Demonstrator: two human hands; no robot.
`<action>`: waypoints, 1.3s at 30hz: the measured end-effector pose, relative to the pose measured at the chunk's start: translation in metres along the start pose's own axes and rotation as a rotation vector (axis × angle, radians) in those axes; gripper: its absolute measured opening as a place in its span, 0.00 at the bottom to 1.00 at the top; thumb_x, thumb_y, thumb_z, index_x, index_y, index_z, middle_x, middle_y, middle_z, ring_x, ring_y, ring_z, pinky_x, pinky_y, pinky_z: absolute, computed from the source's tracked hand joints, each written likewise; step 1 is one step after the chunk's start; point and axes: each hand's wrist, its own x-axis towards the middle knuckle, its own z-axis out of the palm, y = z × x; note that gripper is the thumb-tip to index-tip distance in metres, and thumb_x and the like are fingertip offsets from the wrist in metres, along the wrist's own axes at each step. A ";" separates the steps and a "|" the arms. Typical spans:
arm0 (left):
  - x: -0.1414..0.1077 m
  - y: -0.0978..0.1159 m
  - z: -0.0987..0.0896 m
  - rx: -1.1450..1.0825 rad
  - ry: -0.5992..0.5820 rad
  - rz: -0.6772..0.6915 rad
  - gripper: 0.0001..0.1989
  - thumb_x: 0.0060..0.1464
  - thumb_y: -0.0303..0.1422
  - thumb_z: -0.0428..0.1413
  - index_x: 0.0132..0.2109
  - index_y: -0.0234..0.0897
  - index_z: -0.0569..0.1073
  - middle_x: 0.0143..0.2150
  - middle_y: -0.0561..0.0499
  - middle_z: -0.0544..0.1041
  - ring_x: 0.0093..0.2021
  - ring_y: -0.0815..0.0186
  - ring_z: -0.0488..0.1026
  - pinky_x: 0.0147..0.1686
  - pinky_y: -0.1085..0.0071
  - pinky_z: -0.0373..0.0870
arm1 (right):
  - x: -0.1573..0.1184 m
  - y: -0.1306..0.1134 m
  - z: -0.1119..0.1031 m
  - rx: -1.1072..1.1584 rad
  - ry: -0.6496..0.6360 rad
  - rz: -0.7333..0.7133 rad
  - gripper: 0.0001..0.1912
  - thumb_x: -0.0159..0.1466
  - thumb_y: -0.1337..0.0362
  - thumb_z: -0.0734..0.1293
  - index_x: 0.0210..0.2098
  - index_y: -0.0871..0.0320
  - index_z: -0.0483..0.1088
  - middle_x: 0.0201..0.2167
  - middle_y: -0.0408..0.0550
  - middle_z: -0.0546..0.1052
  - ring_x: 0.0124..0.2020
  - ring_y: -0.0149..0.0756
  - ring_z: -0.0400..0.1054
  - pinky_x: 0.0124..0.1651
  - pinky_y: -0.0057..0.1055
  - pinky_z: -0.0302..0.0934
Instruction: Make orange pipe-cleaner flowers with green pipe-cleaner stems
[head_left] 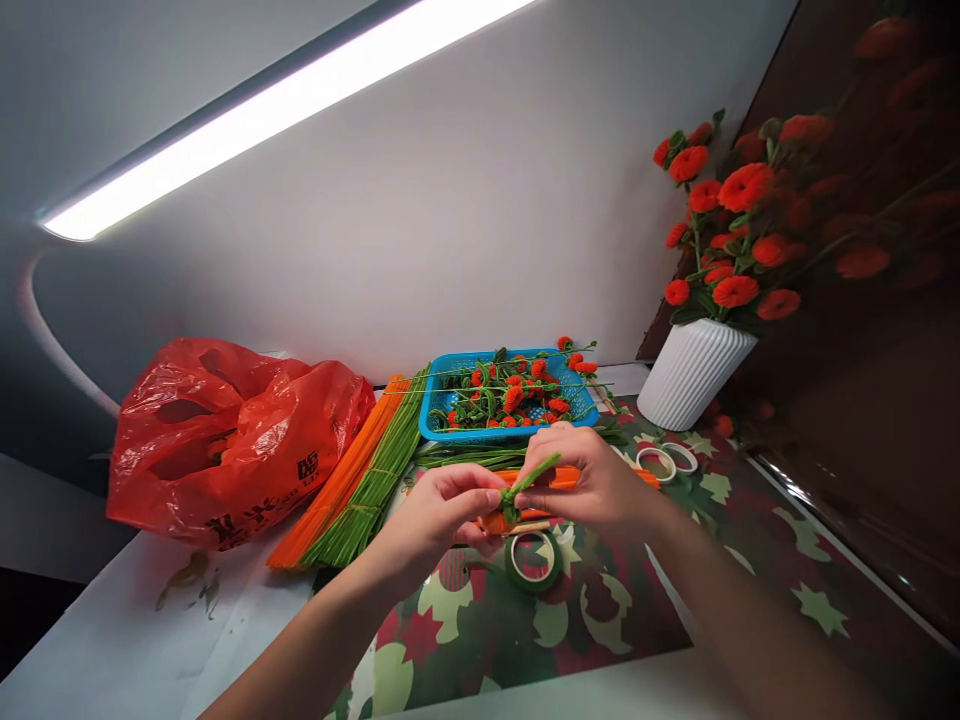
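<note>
Over the leafy mat [517,650], held up a small flower [496,520], orange below and green on top. Pinched the green part with the left hand [446,505], thumb and finger closed tight. Pinched by the green stem [540,470] with the right hand [581,480] too, thumb and finger closed, stem tip poking up past the fingers. Had a roll of green tape [554,568] just below the hands. Saw a blue basket [487,436] behind them, full of little orange flowers [514,398]. Saw orange sticks [337,460] and green sticks [375,495] side by side, left of the basket, and a shiny red bag [247,430] next to them. Saw two white rings [670,470] on the right, near a white vase [697,375] with big orange-red flowers [746,187]. Had a long bright lamp [262,115] overhead.
</note>
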 end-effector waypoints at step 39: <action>0.006 -0.019 -0.003 -0.403 -0.275 -0.110 0.15 0.46 0.39 0.63 0.32 0.30 0.72 0.22 0.52 0.70 0.17 0.77 0.64 0.17 0.81 0.59 | 0.001 0.022 0.022 0.657 -0.014 0.227 0.15 0.50 0.58 0.76 0.25 0.61 0.70 0.23 0.40 0.67 0.27 0.27 0.59 0.32 0.26 0.56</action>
